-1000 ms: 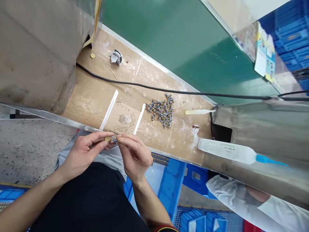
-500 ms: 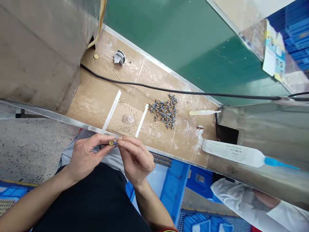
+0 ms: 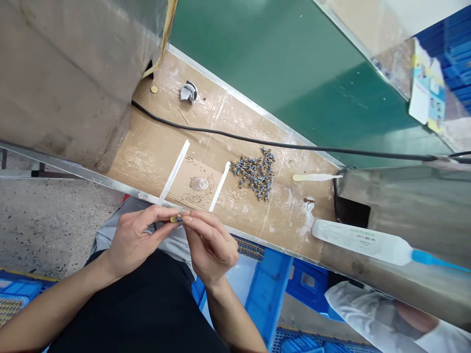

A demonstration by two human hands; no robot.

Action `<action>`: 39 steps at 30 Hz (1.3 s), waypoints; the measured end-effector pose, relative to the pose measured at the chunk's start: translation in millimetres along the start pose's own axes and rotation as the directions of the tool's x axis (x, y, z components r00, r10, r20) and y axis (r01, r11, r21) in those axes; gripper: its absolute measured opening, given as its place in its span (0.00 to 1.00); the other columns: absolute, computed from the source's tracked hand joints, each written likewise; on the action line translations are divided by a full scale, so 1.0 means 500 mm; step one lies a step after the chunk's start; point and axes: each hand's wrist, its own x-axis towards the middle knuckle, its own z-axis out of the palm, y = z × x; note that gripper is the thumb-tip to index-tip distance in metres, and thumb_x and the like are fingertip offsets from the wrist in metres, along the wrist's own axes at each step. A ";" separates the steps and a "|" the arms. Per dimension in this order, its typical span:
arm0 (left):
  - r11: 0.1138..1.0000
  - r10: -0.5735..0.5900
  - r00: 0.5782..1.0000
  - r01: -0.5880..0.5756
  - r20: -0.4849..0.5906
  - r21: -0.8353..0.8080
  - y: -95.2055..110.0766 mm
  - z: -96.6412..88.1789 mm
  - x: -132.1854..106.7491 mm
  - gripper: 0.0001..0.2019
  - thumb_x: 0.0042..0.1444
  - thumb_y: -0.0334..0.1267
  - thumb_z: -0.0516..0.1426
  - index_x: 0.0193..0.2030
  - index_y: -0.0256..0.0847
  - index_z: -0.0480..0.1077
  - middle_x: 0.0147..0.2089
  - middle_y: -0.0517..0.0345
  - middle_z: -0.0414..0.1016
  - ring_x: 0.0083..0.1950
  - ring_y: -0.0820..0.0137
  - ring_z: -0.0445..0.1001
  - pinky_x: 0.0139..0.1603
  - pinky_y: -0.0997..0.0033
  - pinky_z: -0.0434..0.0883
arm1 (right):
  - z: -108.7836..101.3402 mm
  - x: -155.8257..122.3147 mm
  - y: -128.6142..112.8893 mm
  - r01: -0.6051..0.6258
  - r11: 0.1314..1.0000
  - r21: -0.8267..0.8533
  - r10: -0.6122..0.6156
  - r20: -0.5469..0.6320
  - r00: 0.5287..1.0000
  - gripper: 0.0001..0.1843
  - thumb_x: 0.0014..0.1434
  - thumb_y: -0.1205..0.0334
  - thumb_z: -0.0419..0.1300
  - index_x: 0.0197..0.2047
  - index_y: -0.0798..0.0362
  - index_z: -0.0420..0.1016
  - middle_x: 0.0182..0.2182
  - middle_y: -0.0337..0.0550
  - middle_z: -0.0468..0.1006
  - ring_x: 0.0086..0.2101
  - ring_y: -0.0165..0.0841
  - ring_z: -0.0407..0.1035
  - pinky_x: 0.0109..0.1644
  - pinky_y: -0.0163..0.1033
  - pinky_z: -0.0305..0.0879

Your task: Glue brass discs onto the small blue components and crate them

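Observation:
My left hand [image 3: 136, 235] and my right hand [image 3: 209, 242] meet just below the bench's metal edge, fingertips pinched together on a small brass and blue part [image 3: 175, 218]. The left thumb and forefinger grip its brass end; the right fingertips press on the blue end. On the cardboard-covered bench top [image 3: 154, 147] beyond the hands lies a heap of several similar small blue and brass parts [image 3: 255, 172]. Between two white strips [image 3: 173, 171] sits a small clear disc [image 3: 199, 184].
A black cable [image 3: 235, 138] crosses the bench. A white tube with a blue tip [image 3: 371, 241] lies at the right beside a wooden stick [image 3: 312, 177]. A green belt [image 3: 294, 73] runs behind. Blue crates [image 3: 272, 289] stand below. Another person's white sleeve [image 3: 368, 314] shows at lower right.
The view has drifted, so the bench and hands sit slightly further right in the picture. Both hands still pinch the small part; the fingers have closed a little tighter round it.

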 end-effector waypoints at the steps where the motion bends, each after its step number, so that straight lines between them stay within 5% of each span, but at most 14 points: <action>1: 1.000 0.018 1.000 -0.018 -0.003 0.012 -0.001 0.001 -0.001 0.07 0.76 0.40 0.71 0.57 0.50 0.86 0.50 0.64 0.93 0.46 0.64 0.94 0.49 0.67 0.93 | 0.000 0.000 0.000 0.008 1.000 -0.001 -0.008 0.000 1.000 0.25 0.71 0.81 0.71 0.62 0.44 0.89 0.49 0.44 0.92 0.46 0.39 0.90 0.50 0.44 0.92; 13: 0.887 0.343 0.939 -0.330 0.019 0.322 0.009 -0.003 -0.002 0.08 0.81 0.31 0.64 0.61 0.45 0.80 0.51 0.58 0.93 0.48 0.64 0.94 0.53 0.68 0.90 | -0.005 -0.019 0.010 0.193 0.970 -0.145 -0.192 0.020 0.981 0.33 0.70 0.80 0.72 0.72 0.45 0.84 0.53 0.47 0.93 0.47 0.42 0.91 0.48 0.46 0.94; 24: 0.849 0.371 0.927 -0.362 0.052 0.386 0.031 0.001 0.001 0.08 0.81 0.28 0.62 0.62 0.37 0.77 0.51 0.50 0.93 0.49 0.64 0.94 0.55 0.70 0.87 | -0.006 -0.033 0.023 0.283 0.933 -0.221 -0.287 0.014 0.958 0.34 0.67 0.80 0.75 0.73 0.50 0.84 0.55 0.51 0.93 0.47 0.46 0.91 0.47 0.46 0.95; 36: 0.913 0.343 0.939 -0.342 0.036 0.222 0.045 0.009 0.006 0.14 0.76 0.23 0.63 0.62 0.41 0.76 0.52 0.55 0.92 0.51 0.68 0.93 0.60 0.74 0.86 | -0.041 -0.042 0.025 0.348 0.916 -0.198 -0.346 0.045 0.937 0.30 0.69 0.77 0.75 0.70 0.45 0.85 0.59 0.48 0.92 0.51 0.47 0.91 0.52 0.52 0.97; 39: 0.912 0.348 0.937 -0.343 0.017 0.225 0.045 0.012 0.009 0.12 0.75 0.23 0.63 0.59 0.41 0.77 0.50 0.58 0.92 0.49 0.69 0.93 0.57 0.76 0.86 | -0.042 -0.034 0.020 0.358 0.922 -0.148 -0.363 -0.007 0.932 0.28 0.71 0.73 0.75 0.72 0.52 0.83 0.54 0.52 0.93 0.49 0.46 0.92 0.50 0.52 0.96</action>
